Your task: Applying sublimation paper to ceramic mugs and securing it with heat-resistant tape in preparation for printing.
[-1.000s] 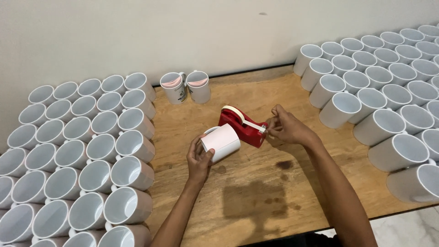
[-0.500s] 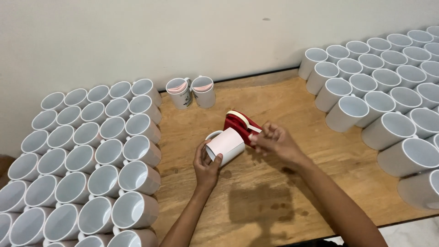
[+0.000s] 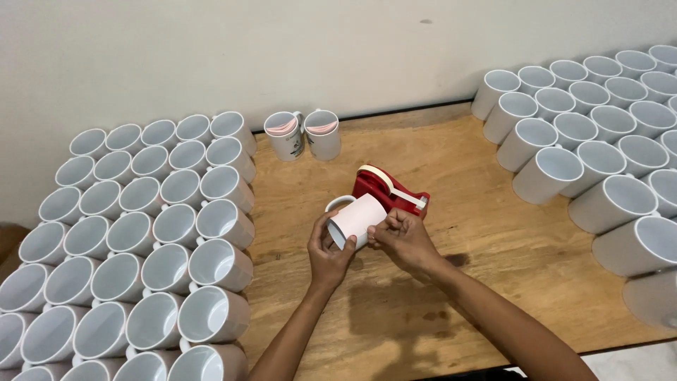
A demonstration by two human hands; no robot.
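My left hand (image 3: 328,252) grips a white mug (image 3: 357,219) lying on its side above the wooden table (image 3: 493,247), with white paper wrapped round it. My right hand (image 3: 402,236) presses its fingers against the mug's paper-covered side, close to the mug's right edge. Just behind the mug stands a red tape dispenser (image 3: 390,190) with a roll of pale tape, its cutting end pointing right.
Several white mugs stand in rows on the left (image 3: 141,240) and on the right (image 3: 599,141) of the table. Two mugs with paper wraps (image 3: 305,134) stand at the back by the wall. The table's front edge runs near my forearms.
My right hand has left the dispenser's tape end and come down onto the mug's side. The left hand has kept hold of the mug. The camera view has shifted a little.
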